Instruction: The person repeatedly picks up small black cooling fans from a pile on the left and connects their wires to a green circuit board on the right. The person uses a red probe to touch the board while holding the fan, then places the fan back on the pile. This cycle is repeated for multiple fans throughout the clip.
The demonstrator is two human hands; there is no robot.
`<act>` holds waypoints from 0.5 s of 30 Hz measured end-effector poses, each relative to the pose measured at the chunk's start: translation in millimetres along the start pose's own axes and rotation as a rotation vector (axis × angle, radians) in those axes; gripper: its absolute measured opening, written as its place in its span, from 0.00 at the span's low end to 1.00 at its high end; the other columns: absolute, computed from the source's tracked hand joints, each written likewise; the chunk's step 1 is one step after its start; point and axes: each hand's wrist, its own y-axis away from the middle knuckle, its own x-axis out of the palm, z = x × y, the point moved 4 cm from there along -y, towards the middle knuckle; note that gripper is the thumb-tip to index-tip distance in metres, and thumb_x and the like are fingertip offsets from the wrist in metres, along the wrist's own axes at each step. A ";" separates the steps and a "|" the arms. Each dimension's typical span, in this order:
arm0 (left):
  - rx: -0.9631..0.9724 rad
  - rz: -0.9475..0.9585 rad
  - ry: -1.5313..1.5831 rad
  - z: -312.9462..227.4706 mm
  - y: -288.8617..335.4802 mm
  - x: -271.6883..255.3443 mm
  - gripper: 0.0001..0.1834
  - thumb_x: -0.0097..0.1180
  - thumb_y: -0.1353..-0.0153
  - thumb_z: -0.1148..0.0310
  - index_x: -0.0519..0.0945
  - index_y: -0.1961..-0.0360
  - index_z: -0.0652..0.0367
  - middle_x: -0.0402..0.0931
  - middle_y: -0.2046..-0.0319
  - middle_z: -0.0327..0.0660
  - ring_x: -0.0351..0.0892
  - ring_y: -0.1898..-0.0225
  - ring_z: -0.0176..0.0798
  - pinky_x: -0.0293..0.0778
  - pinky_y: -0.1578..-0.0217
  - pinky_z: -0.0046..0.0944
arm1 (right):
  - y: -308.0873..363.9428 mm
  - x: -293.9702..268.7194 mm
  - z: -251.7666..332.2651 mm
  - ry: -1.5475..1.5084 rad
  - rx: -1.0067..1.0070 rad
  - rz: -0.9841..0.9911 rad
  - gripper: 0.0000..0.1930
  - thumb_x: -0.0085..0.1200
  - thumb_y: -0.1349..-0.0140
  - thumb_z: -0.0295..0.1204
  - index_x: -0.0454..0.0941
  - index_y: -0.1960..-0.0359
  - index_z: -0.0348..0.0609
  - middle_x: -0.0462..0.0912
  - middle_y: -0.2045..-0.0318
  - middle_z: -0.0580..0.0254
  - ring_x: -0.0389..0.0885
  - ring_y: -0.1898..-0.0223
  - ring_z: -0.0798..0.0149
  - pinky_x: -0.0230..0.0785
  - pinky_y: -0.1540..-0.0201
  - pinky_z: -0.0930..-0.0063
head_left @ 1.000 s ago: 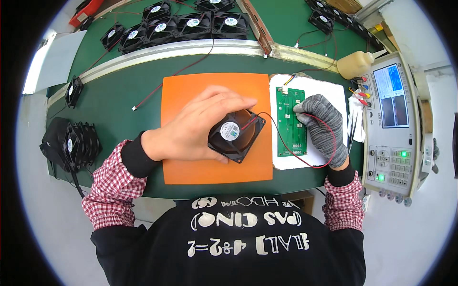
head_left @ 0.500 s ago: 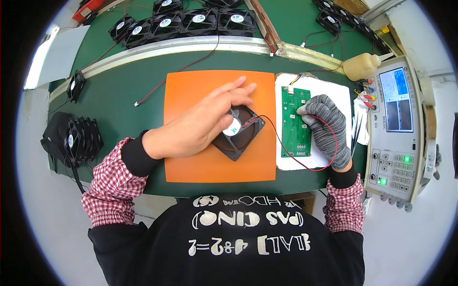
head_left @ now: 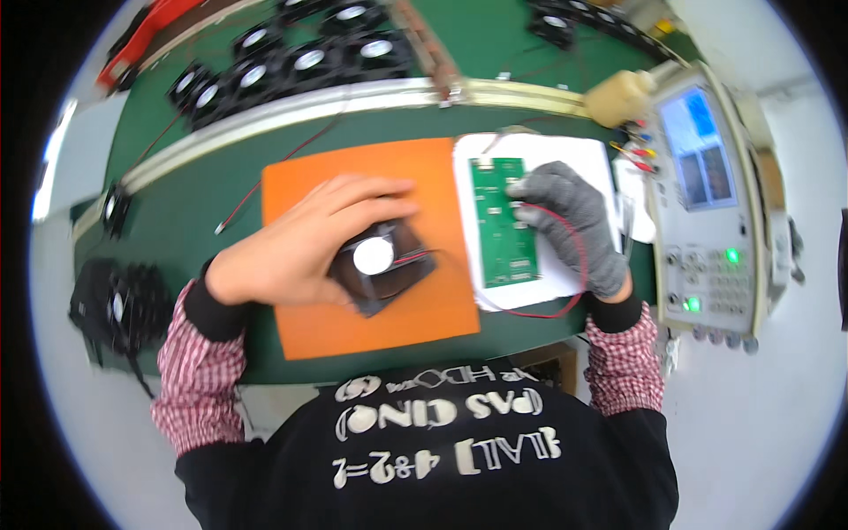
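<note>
The long green-topped bench carries everything. To the right, a grey box-shaped test instrument w/ blue screen is lit, green lamps on. At centre, a flat orange rectangular mat is laid, w/ a white rectangular pad just beside it. On the pad a green rectangular circuit board is pressed by the right hand, grey-gloved, fingers curled down onto the board's upper edge; whether anything is pinched can't be told. On the mat, a black square cooling fan w/ white round hub label is covered from its left by the bare left hand, fingers spread and bent over its frame, loosely gripping it. A thin red lead is run from fan to board, so hookup is judged made and the check under way. Approx. a dozen more black fans are waiting beyond the rail, others stacked at the far left.
</note>
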 end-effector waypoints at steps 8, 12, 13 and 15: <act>-0.248 -0.251 -0.233 -26.9 3.8 16.2 0.64 0.80 0.71 0.48 0.61 0.33 0.65 0.65 0.41 0.54 0.65 0.40 0.58 0.61 0.39 0.51 | 6.5 -4.0 -1.2 0.254 -0.107 -0.051 0.11 0.62 0.45 0.28 0.81 0.59 0.48 0.79 0.61 0.58 0.78 0.54 0.52 0.69 0.48 0.60; -0.132 -0.468 -0.136 -17.1 5.6 22.9 0.49 0.76 0.65 0.67 0.65 0.39 0.65 0.70 0.48 0.49 0.71 0.46 0.50 0.68 0.44 0.44 | 8.6 -5.1 -4.8 0.186 -0.079 -0.062 0.14 0.62 0.46 0.22 0.81 0.58 0.49 0.80 0.61 0.57 0.80 0.59 0.54 0.73 0.55 0.64; -0.070 -0.495 -0.132 -17.0 6.2 20.8 0.49 0.76 0.65 0.69 0.65 0.39 0.65 0.71 0.46 0.49 0.71 0.45 0.50 0.68 0.43 0.43 | 10.2 -6.0 -5.4 0.199 -0.098 -0.065 0.13 0.62 0.46 0.21 0.82 0.58 0.47 0.80 0.62 0.57 0.80 0.59 0.56 0.74 0.55 0.66; -0.046 -0.542 -0.073 -18.3 10.0 16.0 0.50 0.76 0.65 0.73 0.63 0.37 0.64 0.70 0.42 0.49 0.70 0.42 0.49 0.67 0.39 0.43 | 8.3 -3.1 1.0 0.136 -0.029 -0.055 0.12 0.61 0.45 0.20 0.83 0.58 0.43 0.80 0.63 0.57 0.81 0.60 0.58 0.74 0.55 0.69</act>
